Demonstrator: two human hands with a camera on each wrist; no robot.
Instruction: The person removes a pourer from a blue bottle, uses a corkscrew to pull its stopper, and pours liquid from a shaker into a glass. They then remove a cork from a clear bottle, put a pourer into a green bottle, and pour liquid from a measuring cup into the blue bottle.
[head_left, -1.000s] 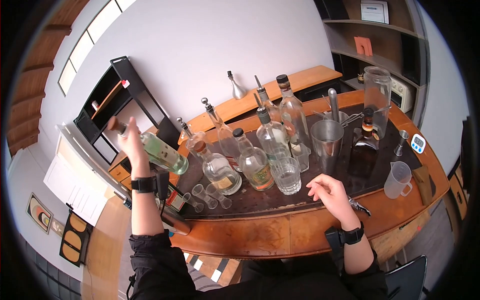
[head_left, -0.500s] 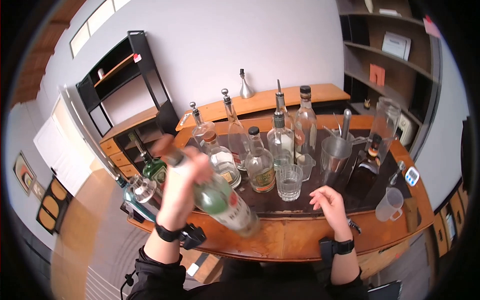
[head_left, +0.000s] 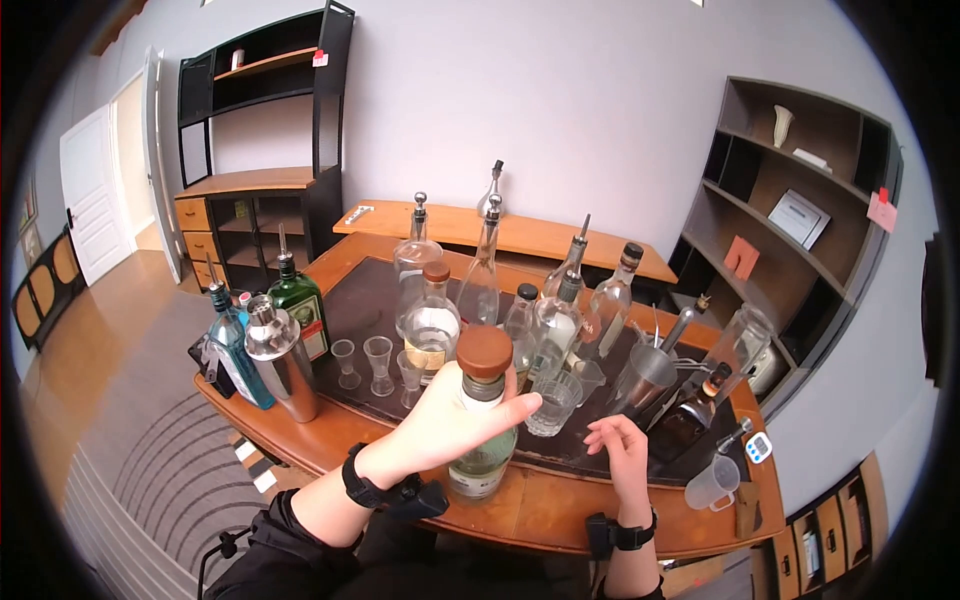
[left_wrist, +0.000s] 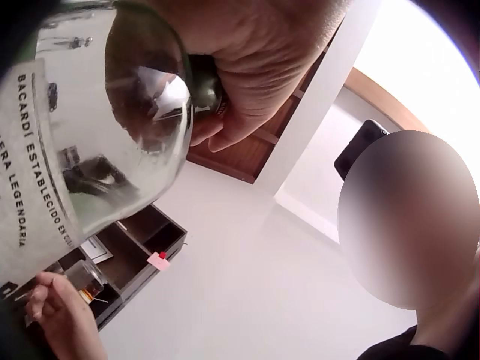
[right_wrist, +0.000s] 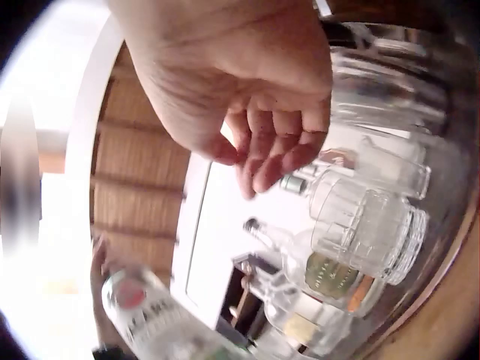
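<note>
My left hand (head_left: 430,430) grips the neck of a clear, greenish rum bottle (head_left: 480,468) with a brown stopper. The bottle stands upright in front of me, overlapping the table's front edge in the head view. Its Bacardi label (left_wrist: 34,172) fills the side of the left wrist view. My right hand (head_left: 622,455) hovers over the table, fingers loosely curled, nothing in them. Just left of that hand sits a cut-glass tumbler (head_left: 553,405), which also shows below the fingers in the right wrist view.
Several bottles, among them a cork-topped one (head_left: 433,325), crowd behind the tumbler. At left stand a cocktail shaker (head_left: 280,355), a green bottle (head_left: 308,310) and small glasses (head_left: 378,365). On the right are a metal mixing tin (head_left: 640,378), a dark bottle (head_left: 690,415), a plastic jug (head_left: 712,483) and a timer (head_left: 759,447).
My left hand has brought the rum bottle from the far left to the front of my body. The head view has swung left. My right hand keeps about the same place beside the tumbler.
</note>
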